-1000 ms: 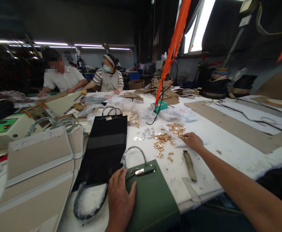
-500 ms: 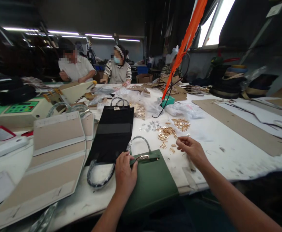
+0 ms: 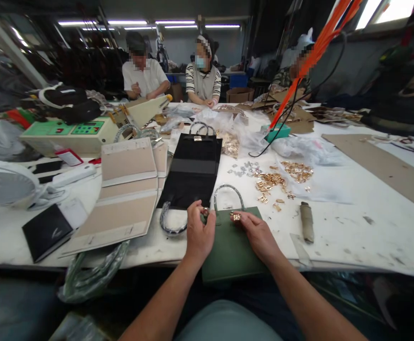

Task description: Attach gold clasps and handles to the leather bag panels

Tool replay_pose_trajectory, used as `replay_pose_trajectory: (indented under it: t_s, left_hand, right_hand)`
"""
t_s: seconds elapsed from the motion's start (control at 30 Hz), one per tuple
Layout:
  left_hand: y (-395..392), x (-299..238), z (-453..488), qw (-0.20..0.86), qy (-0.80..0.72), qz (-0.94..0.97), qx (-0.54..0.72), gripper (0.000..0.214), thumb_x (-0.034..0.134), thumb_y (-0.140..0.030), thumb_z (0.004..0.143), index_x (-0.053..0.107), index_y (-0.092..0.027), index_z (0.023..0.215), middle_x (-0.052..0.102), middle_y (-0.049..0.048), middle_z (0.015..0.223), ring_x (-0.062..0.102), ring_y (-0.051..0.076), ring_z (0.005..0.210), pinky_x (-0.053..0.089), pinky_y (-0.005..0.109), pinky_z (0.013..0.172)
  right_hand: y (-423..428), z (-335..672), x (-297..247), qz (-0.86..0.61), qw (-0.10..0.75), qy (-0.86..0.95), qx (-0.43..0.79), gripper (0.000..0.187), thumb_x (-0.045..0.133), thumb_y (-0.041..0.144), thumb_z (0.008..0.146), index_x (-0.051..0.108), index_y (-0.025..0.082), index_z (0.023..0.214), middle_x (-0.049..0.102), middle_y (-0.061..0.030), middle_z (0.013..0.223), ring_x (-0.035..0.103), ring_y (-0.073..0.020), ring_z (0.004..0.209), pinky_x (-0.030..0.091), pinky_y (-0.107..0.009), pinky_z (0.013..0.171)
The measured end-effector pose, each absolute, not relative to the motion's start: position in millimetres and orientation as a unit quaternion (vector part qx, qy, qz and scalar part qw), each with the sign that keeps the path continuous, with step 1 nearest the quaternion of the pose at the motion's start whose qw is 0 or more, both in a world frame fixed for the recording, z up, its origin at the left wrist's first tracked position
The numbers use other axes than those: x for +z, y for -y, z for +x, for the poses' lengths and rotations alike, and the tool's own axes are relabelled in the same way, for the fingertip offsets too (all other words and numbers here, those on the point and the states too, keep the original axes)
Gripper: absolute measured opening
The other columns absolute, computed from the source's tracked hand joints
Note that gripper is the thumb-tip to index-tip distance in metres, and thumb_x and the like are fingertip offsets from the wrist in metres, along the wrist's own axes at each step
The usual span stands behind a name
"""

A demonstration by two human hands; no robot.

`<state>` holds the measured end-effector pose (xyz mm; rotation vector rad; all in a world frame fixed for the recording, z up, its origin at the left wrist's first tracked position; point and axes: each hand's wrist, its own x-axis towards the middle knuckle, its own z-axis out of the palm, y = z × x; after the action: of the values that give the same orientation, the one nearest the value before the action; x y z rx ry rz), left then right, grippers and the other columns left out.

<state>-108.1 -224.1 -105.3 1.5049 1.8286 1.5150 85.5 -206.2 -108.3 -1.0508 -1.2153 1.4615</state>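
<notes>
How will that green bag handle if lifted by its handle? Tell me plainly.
The green bag probably stays stiff: it lies flat with crisp edges, overhanging the table without drooping. Its plastic-wrapped handle holds an arch, so likely springy, perhaps slippery. Being thin, it should feel light.

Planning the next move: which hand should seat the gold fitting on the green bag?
Right, probably: the right hand pinches the gold fitting over the green bag; the left hand holds its top edge.
</notes>
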Motion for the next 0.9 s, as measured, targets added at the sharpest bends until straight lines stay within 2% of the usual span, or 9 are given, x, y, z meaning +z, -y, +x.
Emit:
replay_pose_trajectory:
  t_s: [0.1, 0.27, 0.37, 0.47, 0.57, 0.63, 0.7, 0.77, 0.9]
  left_hand:
    - [221.4, -102.2, -108.2, 0.208, -0.637, 0.474, 0.571, 0.018, 0.068, -0.035, 0.089, 0.056, -0.021, 0.089, 0.054, 0.0115, 0.134, 0.057, 0.025, 0.125, 0.049, 0.039, 0.103]
    - [216.8, -87.3, -108.5, 0.371, -0.597, 0.351, 0.618, 0.038, 0.074, -0.032, 0.079, 0.059, -0.02, 0.112, 0.067, 0.0056, 0.105, 0.067, 0.02, 0.098, 0.053, 0.031, 0.087]
    - [216.7, -80.0, -111.5, 0.444, -0.587, 0.323, 0.594, 0.047, 0.078, -0.035, 0.077, 0.061, -0.018, 0.117, 0.071, 0.0051, 0.098, 0.068, 0.019, 0.087, 0.053, 0.03, 0.078]
    - [216.1, -79.7, -115.0, 0.501, -0.581, 0.317, 0.558, 0.053, 0.082, -0.037, 0.072, 0.064, -0.016, 0.117, 0.074, 0.0063, 0.095, 0.069, 0.02, 0.078, 0.053, 0.03, 0.071]
    - [213.4, -82.7, -117.4, 0.532, -0.576, 0.313, 0.536, 0.051, 0.086, -0.036, 0.067, 0.069, -0.016, 0.111, 0.073, 0.0051, 0.09, 0.068, 0.019, 0.075, 0.052, 0.029, 0.068]
    - [211.1, -83.9, -118.3, 0.549, -0.566, 0.313, 0.53, 0.048, 0.088, -0.034, 0.064, 0.071, -0.016, 0.106, 0.073, 0.0039, 0.088, 0.067, 0.018, 0.074, 0.051, 0.027, 0.067]
    - [209.2, -84.4, -119.3, 0.575, -0.548, 0.307, 0.524, 0.048, 0.089, -0.033, 0.062, 0.072, -0.016, 0.104, 0.071, 0.0024, 0.086, 0.065, 0.016, 0.072, 0.05, 0.026, 0.064]
    - [207.7, -85.3, -120.5, 0.597, -0.534, 0.303, 0.516, 0.047, 0.089, -0.031, 0.061, 0.072, -0.016, 0.101, 0.07, 0.001, 0.083, 0.063, 0.015, 0.069, 0.049, 0.025, 0.063]
    - [205.4, -88.4, -122.2, 0.605, -0.535, 0.325, 0.492, 0.039, 0.086, -0.029, 0.063, 0.073, -0.016, 0.097, 0.07, 0.0019, 0.081, 0.064, 0.015, 0.069, 0.049, 0.025, 0.064]
  right_hand:
    - [210.5, 83.5, -109.1, -0.44, 0.45, 0.629, 0.457, 0.032, 0.064, 0.05, 0.098, 0.08, 0.026, 0.111, 0.075, -0.0079, 0.122, 0.066, -0.0286, 0.117, 0.048, -0.048, 0.109]
    - [217.8, 76.0, -115.6, -0.383, 0.461, 0.755, 0.265, 0.021, 0.062, 0.032, 0.101, 0.076, 0.026, 0.116, 0.076, -0.0088, 0.12, 0.068, -0.0276, 0.117, 0.051, -0.048, 0.103]
    - [215.5, 77.4, -111.7, -0.365, 0.461, 0.788, 0.184, 0.021, 0.062, 0.024, 0.101, 0.073, 0.025, 0.119, 0.076, -0.0099, 0.122, 0.068, -0.0271, 0.121, 0.052, -0.046, 0.1]
    - [206.0, 87.2, -102.5, -0.337, 0.465, 0.803, 0.158, 0.021, 0.062, 0.021, 0.101, 0.071, 0.024, 0.119, 0.076, -0.0095, 0.118, 0.068, -0.0253, 0.12, 0.052, -0.045, 0.102]
    - [191.9, 104.8, -95.2, -0.327, 0.444, 0.825, 0.127, 0.016, 0.065, 0.023, 0.099, 0.072, 0.026, 0.113, 0.078, -0.006, 0.108, 0.071, -0.0249, 0.111, 0.044, -0.052, 0.113]
    - [183.4, 118.4, -93.2, -0.351, 0.423, 0.826, 0.12, 0.013, 0.066, 0.027, 0.099, 0.073, 0.026, 0.11, 0.078, -0.0051, 0.104, 0.072, -0.0245, 0.101, 0.047, -0.051, 0.108]
    - [178.7, 130.1, -92.7, -0.402, 0.406, 0.809, 0.141, 0.014, 0.066, 0.033, 0.099, 0.074, 0.026, 0.108, 0.078, -0.0053, 0.102, 0.072, -0.0245, 0.094, 0.053, -0.046, 0.093]
    - [178.4, 137.6, -91.7, -0.449, 0.391, 0.786, 0.17, 0.016, 0.067, 0.038, 0.098, 0.074, 0.026, 0.105, 0.079, -0.005, 0.099, 0.071, -0.0247, 0.091, 0.055, -0.041, 0.083]
    - [185.5, 138.2, -84.4, -0.453, 0.338, 0.811, 0.153, 0.02, 0.065, 0.043, 0.099, 0.075, 0.025, 0.102, 0.079, -0.005, 0.098, 0.071, -0.0251, 0.09, 0.051, -0.042, 0.086]
